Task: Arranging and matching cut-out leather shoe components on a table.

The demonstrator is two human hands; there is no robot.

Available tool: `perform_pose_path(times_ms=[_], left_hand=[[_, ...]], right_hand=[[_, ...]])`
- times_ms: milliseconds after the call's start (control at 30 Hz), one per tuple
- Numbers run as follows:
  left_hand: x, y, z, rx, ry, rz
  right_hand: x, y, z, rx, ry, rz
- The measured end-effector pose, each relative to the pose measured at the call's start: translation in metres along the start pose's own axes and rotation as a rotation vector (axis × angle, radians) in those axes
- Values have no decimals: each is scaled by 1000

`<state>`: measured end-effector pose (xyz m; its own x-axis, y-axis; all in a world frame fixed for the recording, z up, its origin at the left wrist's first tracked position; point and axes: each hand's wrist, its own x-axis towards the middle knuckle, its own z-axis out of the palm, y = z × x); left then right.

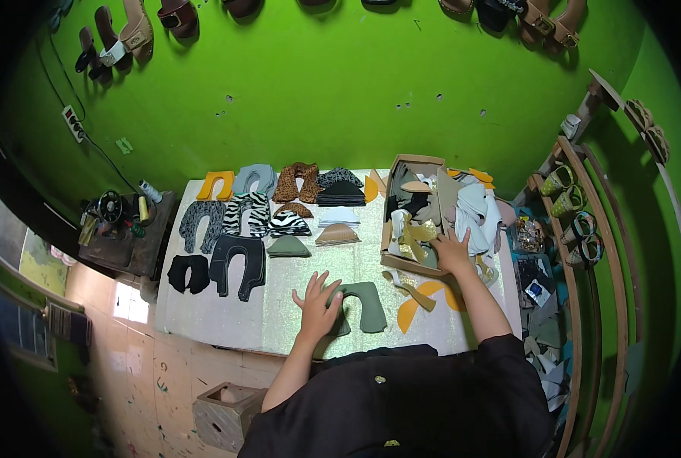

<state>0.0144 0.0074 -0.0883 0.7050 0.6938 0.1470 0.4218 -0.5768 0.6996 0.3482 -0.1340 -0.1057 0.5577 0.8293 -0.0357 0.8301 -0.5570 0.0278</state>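
**Both hands down among cut shoe uppers on the pale glittery surface**

I look down on a bright green wall (340, 84) hung with sandals along its top edge, and below it the pale, sparkly cloth-covered surface (226, 313) that carries everything. To the right stands a curved wooden rack (585, 252) with finished sandals on its bars.

On the surface's right part sits an open brown cardboard box (413, 164) crammed with white, grey, black and gold material scraps. My right hand (453, 250) rests on the box's near right corner, fingers spread and released flat over the scraps; I cannot tell whether it pinches any one piece.

Left of the box lie rows of cut upper pieces: a large black U-shaped upper with light stitching (238, 263), a zebra-striped pair (247, 212), a leopard-print pair (298, 182), a small orange arch-shaped piece (215, 184), and small toe caps in green and tan.

Near the front edge lies the olive-green U-shaped fabric upper (365, 304). My left hand (317, 305) lies on its left leg, fingers spread open and pressing flat rather than clenched. Just right of it are orange crescent-shaped offcuts (417, 301) with a gold strip across them.
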Motion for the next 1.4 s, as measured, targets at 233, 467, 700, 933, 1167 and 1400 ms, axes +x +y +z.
perform_pose_path(times_ms=[233, 467, 700, 933, 1167, 1400], left_hand=[[-7, 5, -2, -39, 45, -35], [-2, 30, -8, -94, 89, -22], [15, 66, 0, -295, -17, 246], [26, 110, 10, -274, -32, 332], [23, 88, 8, -179, 125, 349], [7, 85, -15, -342, 83, 285]], right_hand=[[16, 3, -8, -120, -148, 23], [-9, -8, -83, 635, 252, 274], [-16, -21, -94, 1625, 655, 209], [-65, -85, -122, 2084, 418, 125], [-100, -111, -116, 2256, 1, 38], [-116, -117, -86, 1811, 130, 198]])
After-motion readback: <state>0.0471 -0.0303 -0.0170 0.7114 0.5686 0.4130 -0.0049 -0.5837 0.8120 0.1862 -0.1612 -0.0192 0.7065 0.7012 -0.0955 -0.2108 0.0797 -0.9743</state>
